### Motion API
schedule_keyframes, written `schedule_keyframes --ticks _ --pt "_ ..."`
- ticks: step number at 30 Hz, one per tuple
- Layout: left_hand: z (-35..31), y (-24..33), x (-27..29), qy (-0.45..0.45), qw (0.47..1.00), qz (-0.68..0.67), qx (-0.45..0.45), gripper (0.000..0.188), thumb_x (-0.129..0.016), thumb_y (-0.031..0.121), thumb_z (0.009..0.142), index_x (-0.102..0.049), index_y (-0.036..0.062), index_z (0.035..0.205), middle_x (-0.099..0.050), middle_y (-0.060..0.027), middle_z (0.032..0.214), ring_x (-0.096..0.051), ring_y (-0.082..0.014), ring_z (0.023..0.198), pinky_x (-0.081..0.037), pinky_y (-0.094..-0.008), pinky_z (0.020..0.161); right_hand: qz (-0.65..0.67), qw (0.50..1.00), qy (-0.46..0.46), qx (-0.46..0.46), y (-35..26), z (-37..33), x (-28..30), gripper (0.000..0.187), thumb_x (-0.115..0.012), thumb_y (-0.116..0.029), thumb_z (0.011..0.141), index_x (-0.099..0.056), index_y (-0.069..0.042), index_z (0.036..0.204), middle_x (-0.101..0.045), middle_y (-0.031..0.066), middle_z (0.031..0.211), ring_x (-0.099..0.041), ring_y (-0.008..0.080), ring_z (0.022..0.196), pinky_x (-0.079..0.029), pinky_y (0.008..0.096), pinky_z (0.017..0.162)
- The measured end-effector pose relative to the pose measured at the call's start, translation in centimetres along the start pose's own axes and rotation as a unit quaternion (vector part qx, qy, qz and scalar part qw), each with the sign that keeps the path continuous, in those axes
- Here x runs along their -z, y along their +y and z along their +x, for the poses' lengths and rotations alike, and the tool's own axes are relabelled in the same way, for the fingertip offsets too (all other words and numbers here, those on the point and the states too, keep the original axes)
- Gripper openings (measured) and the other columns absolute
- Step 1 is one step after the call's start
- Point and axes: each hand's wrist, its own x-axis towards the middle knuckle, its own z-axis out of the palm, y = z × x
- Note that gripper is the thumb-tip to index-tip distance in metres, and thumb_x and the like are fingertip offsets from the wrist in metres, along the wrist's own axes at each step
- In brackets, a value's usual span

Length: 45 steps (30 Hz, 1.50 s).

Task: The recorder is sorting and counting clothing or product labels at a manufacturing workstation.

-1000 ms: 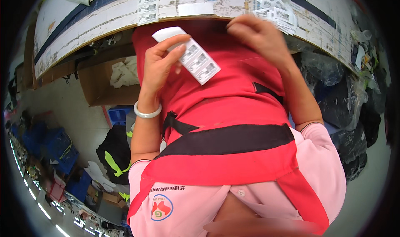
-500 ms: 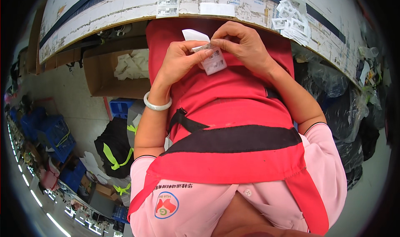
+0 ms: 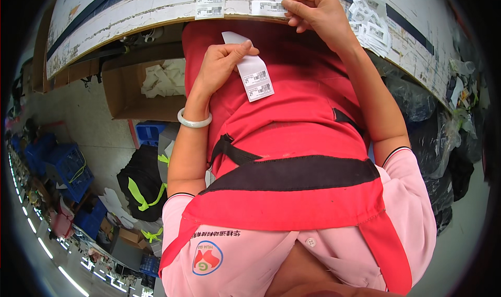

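Note:
My left hand is closed around a strip of barcode labels, which hangs over the red apron. Its upper end is blank white; printed labels show at the lower end. Up at the table's front edge, my right hand pinches the right end of a barcode label. That label lies on the white slip at the table edge, and my fingertips cover its right end. Left of it, a column of barcode labels lies flat on the table.
A worn white table spans the top. At its right lies a heap of small labelled slips. Below the table, a cardboard box holds white cloth or paper. Dark plastic bags crowd the right, and a blue crate stands at left.
My right hand has left the strip and moved up to the table edge, where a barcode label now shows on the formerly blank slip. My left hand still holds the strip, now hanging more openly.

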Motion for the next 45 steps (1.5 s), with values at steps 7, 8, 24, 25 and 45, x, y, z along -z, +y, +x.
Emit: schedule_keyframes --ticks 7,8,24,25,45 --pt "0.1 -0.2 0.0 0.011 1.000 0.009 -0.001 0.036 -0.061 0.033 0.094 -0.072 -0.0012 0.097 -0.069 -0.0030 0.079 -0.058 -0.0060 0.068 -0.044 -0.0209 0.060 0.033 0.999 0.008 -0.034 -0.8 0.3 -0.4 0.014 -0.064 -0.012 0.089 -0.064 0.002 0.089 -0.063 0.0049 0.074 -0.060 0.0101 0.058 -0.050 0.0214 0.050" --pt "0.1 -0.2 0.0 0.010 1.000 0.010 -0.001 0.036 -0.061 0.033 0.094 -0.072 -0.0012 0.097 -0.069 -0.0030 0.079 -0.058 -0.0060 0.068 -0.044 -0.0209 0.060 0.027 0.999 0.009 -0.035 -0.9 0.3 -0.4 0.014 -0.064 -0.012 0.089 -0.064 0.002 0.089 -0.063 0.0050 0.073 -0.060 0.0102 0.058 -0.050 0.0215 0.050" --pt "0.0 -0.1 0.2 -0.006 1.000 0.020 0.018 0.034 -0.060 0.030 0.095 -0.071 -0.0021 0.101 -0.069 -0.0055 0.089 -0.061 -0.0088 0.078 -0.048 -0.0217 0.072 -0.049 0.998 0.036 -0.018 -1.8 -0.4 -1.1 0.016 -0.062 -0.013 0.088 -0.064 0.002 0.087 -0.063 0.0055 0.070 -0.061 0.0108 0.059 -0.051 0.0224 0.050" --pt "0.0 -0.1 0.2 -0.006 1.000 0.019 0.014 0.034 -0.060 0.029 0.095 -0.071 -0.0020 0.101 -0.069 -0.0053 0.089 -0.061 -0.0086 0.078 -0.048 -0.0215 0.072 -0.049 0.998 0.036 -0.018 -1.8 -0.5 -1.2 0.016 -0.062 -0.013 0.088 -0.064 0.002 0.087 -0.063 0.0055 0.070 -0.061 0.0108 0.059 -0.051 0.0224 0.050" --pt "0.1 -0.5 0.1 0.001 1.000 -0.030 0.002 0.032 -0.058 0.026 0.096 -0.071 -0.0025 0.102 -0.070 -0.0054 0.090 -0.062 -0.0087 0.078 -0.048 -0.0219 0.069 -0.025 0.996 0.029 0.079 -0.1 -2.5 1.2 0.019 -0.061 -0.019 0.094 -0.065 -0.002 0.101 -0.064 0.0023 0.078 -0.060 0.0062 0.064 -0.050 0.0195 0.057"
